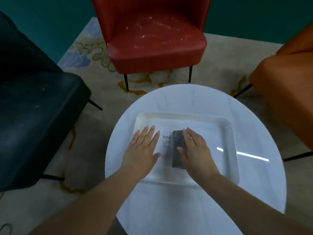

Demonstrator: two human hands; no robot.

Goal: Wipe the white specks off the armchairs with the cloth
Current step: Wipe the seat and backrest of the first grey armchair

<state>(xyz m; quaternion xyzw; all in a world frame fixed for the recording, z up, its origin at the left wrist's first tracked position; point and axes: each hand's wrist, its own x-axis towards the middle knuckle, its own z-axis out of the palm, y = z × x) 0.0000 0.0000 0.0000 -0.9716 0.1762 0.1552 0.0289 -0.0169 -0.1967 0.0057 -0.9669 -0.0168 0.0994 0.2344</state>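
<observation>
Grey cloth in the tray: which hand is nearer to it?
Right. The right hand lies flat on the grey cloth, covering its right edge. The left hand rests flat on the tray floor, left of it, apart.

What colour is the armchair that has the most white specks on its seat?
Red. The armchair straight ahead, beyond the round table, shows it clearly in the head view.

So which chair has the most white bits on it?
The red chair in the middle: its seat is sprinkled with white specks, far more than the dark or orange ones.
</observation>
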